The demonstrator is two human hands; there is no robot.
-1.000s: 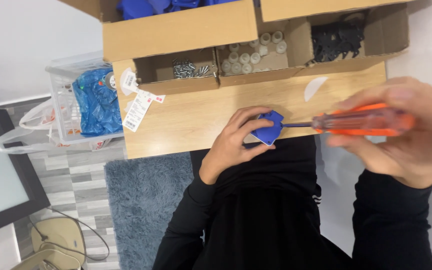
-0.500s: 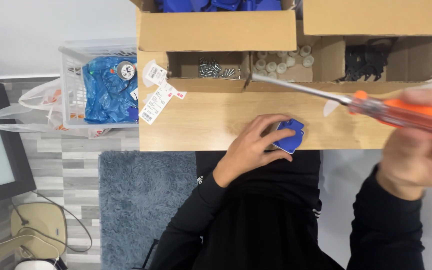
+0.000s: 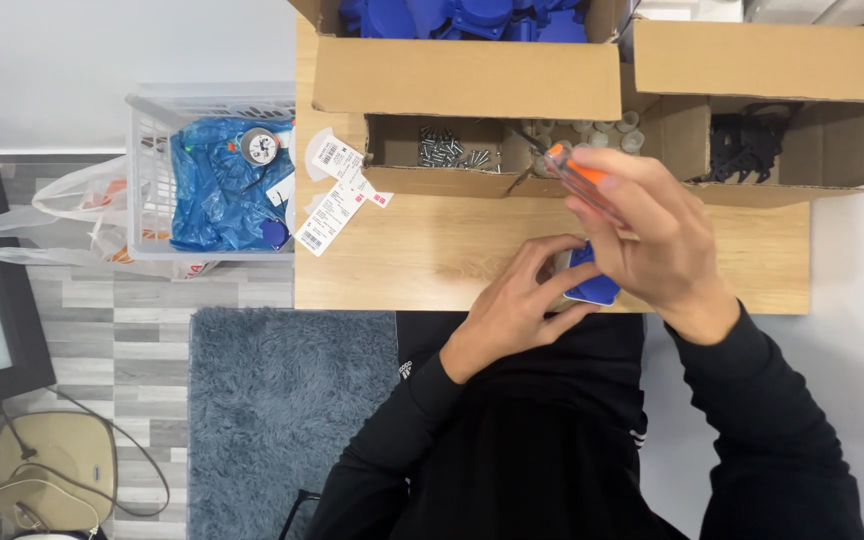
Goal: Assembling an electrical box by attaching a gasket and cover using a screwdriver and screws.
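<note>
My left hand (image 3: 517,305) grips a small blue plastic part (image 3: 592,285) at the near edge of the wooden table (image 3: 432,260). My right hand (image 3: 652,235) is closed around an orange-handled screwdriver (image 3: 577,172), held above the blue part, its metal shaft pointing up and left toward the cardboard tray. A low cardboard tray (image 3: 512,182) just beyond holds a compartment of small metal screws (image 3: 447,152) and one of pale round caps (image 3: 602,132). The screwdriver's tip lies over the tray between them.
A large carton of blue parts (image 3: 462,18) sits at the back. A box of black pieces (image 3: 752,145) is at the right. Paper tags (image 3: 337,200) lie on the table's left. A white wire basket (image 3: 147,170) with a blue bag stands left; a grey rug (image 3: 282,400) covers the floor.
My right hand has swung the screwdriver up from lying level at the blue part and drawn it left over the part. The left hand keeps hold of the blue part.
</note>
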